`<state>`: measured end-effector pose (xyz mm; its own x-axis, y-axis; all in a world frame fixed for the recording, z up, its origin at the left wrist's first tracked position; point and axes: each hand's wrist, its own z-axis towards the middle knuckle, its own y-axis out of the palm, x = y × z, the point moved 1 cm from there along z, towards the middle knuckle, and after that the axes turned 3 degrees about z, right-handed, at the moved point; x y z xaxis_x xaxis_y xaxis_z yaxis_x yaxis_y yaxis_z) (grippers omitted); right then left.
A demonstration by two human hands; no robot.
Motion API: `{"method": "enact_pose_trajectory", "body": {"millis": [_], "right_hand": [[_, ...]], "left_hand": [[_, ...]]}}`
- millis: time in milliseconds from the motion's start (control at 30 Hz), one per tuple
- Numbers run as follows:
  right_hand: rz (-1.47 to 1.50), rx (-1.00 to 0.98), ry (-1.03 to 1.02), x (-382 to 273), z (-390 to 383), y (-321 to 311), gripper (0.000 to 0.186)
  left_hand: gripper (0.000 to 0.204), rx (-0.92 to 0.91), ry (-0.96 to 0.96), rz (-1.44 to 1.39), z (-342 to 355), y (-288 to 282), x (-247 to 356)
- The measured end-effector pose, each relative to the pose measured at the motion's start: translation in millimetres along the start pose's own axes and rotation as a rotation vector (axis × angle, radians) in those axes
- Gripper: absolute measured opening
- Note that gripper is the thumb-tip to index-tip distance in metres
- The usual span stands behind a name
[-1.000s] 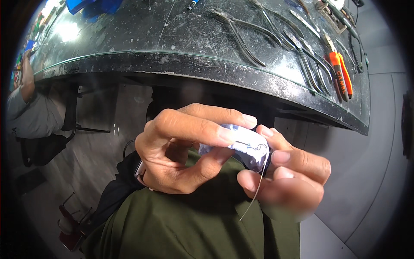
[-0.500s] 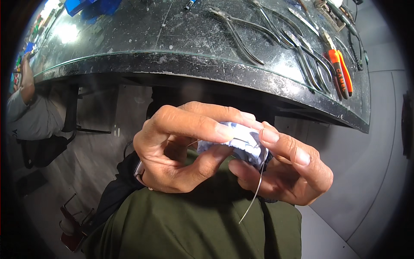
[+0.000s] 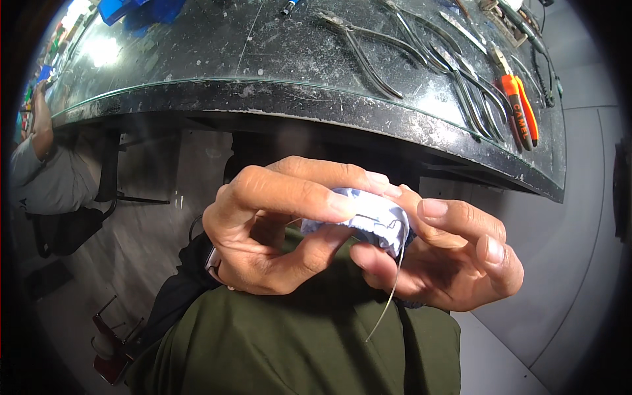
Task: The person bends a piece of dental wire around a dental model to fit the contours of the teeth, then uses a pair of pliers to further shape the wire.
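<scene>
A small pale blue, arched cast (image 3: 372, 209) with dark line markings is held up over my lap. My left hand (image 3: 266, 230) grips it from the left, index finger on its top and thumb beneath. My right hand (image 3: 447, 263) supports it from the right, with a thumb below it and a fingertip at the far side; other fingers are curled apart from it. A thin silver wire (image 3: 388, 304) runs from the cast's right end and hangs down over my green-clad lap (image 3: 276, 349). How the wire is attached is too small to make out.
A glass-topped black bench (image 3: 197, 59) spans above, holding several metal pliers (image 3: 368, 59), orange-handled pliers (image 3: 526, 115) and blue items (image 3: 118, 10). Another person's arm (image 3: 41, 118) is at the far left, beside a dark chair (image 3: 72, 230). A red-seated chair (image 3: 108, 365) stands lower left.
My right hand's fingers have shifted up and to the right, lifting partly off the cast and spreading. The cast sits slightly tilted compared with a second ago. My left hand keeps its grip.
</scene>
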<state>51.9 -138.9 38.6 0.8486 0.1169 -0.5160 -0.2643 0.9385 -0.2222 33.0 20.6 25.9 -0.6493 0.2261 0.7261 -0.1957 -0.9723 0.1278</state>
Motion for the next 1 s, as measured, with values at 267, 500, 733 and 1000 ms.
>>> {"method": "enact_pose_trajectory", "body": {"millis": [267, 500, 733, 1000], "right_hand": [[0.492, 0.084, 0.106, 7.0, -5.4, 7.2, 0.075], [0.454, -0.080, 0.157, 3.2, 2.9, -4.2, 0.094], [0.359, 0.130, 0.260, -5.4, 4.6, 8.4, 0.117], [0.268, 0.191, -0.036, 7.8, 0.1, 21.2, 0.109]], "left_hand": [[0.027, -0.058, 0.071, -0.093, -3.8, -5.0, -6.5], [0.028, -0.096, 0.071, -0.031, 0.0, -5.8, -1.4], [0.028, -0.112, 0.062, -0.002, 0.6, -6.1, -0.8], [0.031, -0.109, 0.075, -0.005, -2.6, -8.1, -1.7]]}}
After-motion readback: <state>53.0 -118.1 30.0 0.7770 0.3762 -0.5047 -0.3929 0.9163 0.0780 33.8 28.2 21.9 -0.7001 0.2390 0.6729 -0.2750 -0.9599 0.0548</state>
